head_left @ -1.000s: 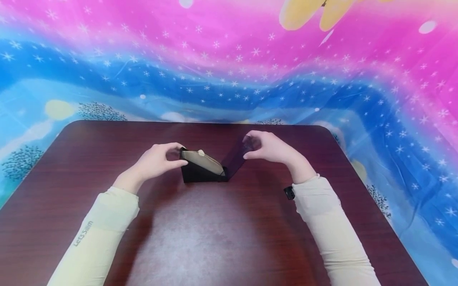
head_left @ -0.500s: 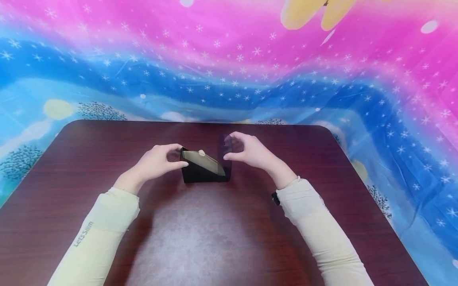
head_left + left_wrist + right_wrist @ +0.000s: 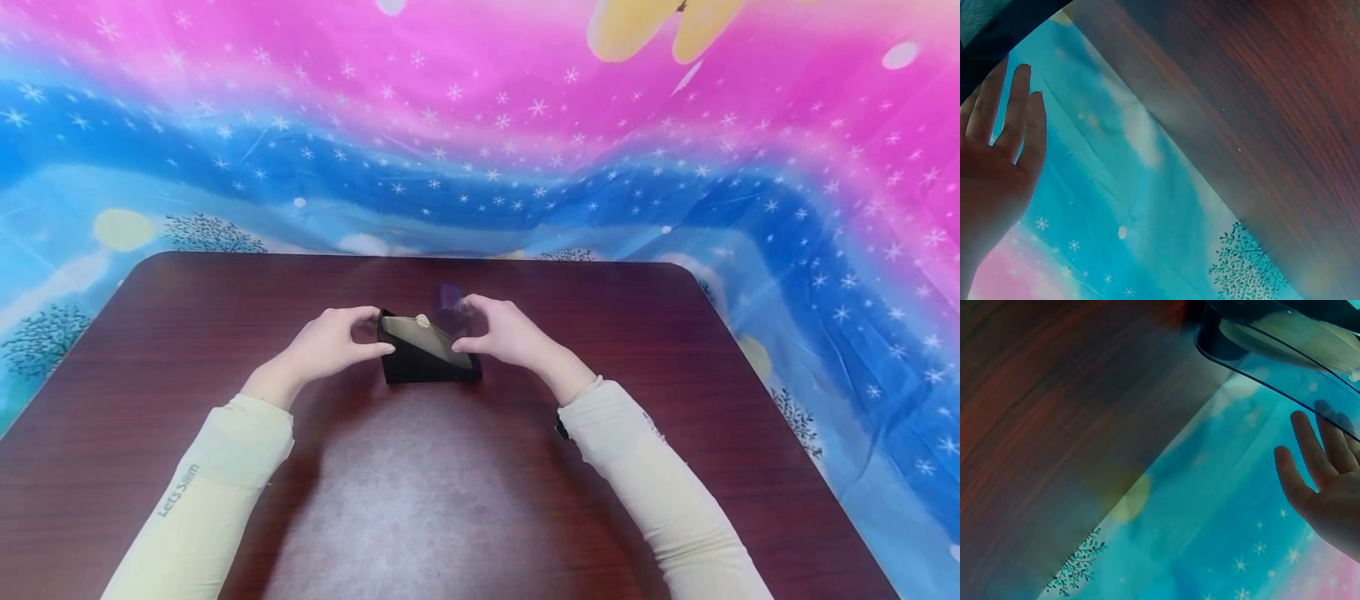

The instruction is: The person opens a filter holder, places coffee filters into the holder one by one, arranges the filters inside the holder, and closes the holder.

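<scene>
A black box (image 3: 416, 367) with a slanted top edge stands on the table, a beige pouch-like thing (image 3: 422, 333) with a small pale round knob inside it. My left hand (image 3: 318, 354) grips the box's left end between thumb and fingers; in the left wrist view, its fingers reach up to the box's black wall (image 3: 1007, 37). At the right, my right hand (image 3: 517, 337) holds the clear, dark-tinted lid (image 3: 447, 297), which tilts up over the box. Through this lid (image 3: 1254, 372) the beige thing shows in the right wrist view.
The dark reddish-brown wooden table (image 3: 420, 500) has rounded far corners. A blue and pink cloth (image 3: 465, 125) with snowflakes hangs behind and beside it. A black strap device (image 3: 561, 427) shows at the right cuff.
My right hand has moved left, swinging the tinted lid from leaning out at the right, through upright, to tilting over the box. The left hand and the box have stayed nearly still.
</scene>
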Motion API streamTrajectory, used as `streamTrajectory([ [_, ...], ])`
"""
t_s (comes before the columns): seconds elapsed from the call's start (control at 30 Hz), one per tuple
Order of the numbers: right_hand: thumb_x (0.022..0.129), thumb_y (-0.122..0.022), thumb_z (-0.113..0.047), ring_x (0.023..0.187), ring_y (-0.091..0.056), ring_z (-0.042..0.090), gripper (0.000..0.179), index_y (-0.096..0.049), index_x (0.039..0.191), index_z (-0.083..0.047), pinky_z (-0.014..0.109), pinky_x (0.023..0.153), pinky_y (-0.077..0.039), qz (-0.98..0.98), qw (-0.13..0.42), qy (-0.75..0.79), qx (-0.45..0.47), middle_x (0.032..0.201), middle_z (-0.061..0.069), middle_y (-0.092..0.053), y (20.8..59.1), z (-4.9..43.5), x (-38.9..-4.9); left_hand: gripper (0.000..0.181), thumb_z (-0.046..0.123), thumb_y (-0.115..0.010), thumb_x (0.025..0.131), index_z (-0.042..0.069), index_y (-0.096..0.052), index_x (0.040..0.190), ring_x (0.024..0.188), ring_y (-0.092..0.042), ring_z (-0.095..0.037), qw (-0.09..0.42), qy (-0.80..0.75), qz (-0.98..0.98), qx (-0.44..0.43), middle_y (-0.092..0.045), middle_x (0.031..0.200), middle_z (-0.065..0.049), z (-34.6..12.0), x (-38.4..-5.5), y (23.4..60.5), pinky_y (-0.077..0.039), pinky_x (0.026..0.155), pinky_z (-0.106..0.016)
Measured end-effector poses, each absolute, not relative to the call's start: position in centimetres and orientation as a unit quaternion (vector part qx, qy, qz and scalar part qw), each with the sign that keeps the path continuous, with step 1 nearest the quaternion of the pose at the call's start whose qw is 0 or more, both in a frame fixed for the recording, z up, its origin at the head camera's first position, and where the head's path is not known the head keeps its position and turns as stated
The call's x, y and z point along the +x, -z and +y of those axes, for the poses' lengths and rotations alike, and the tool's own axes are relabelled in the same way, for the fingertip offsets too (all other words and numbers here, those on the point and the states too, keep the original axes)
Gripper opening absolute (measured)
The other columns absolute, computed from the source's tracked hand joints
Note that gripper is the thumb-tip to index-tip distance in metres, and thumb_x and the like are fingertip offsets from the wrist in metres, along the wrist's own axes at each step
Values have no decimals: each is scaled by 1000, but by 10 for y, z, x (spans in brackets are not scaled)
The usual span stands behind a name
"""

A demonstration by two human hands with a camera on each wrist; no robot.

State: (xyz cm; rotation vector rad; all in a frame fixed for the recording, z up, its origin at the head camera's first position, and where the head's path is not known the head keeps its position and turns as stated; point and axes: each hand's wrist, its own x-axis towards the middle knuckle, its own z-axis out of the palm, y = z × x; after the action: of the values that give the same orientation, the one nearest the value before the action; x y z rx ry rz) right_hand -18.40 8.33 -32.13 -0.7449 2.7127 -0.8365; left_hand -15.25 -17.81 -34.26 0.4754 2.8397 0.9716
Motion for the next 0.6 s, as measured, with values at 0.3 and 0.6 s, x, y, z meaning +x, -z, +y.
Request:
streamTrajectory([
  [0.3, 79, -75, -24, 103, -62, 17, 56, -53, 126, -6, 34, 91, -49, 918, 113, 283, -252, 114, 8, -66, 329, 79, -184, 46, 34, -69, 83, 9, -58, 119, 102, -64, -26, 54, -315, 935, 152, -70, 106, -10, -178, -152, 346, -46, 90, -47],
  [0.6, 78, -76, -27, 106, -62, 18, 57, -54, 127, -8, 35, 92, -48, 928, 99, 260, -246, 116, 7, -65, 335, 82, -183, 47, 36, -69, 83, 8, -58, 119, 102, -64, -26, 52, -307, 937, 160, -69, 108, -11, -174, -153, 348, -46, 91, -48],
])
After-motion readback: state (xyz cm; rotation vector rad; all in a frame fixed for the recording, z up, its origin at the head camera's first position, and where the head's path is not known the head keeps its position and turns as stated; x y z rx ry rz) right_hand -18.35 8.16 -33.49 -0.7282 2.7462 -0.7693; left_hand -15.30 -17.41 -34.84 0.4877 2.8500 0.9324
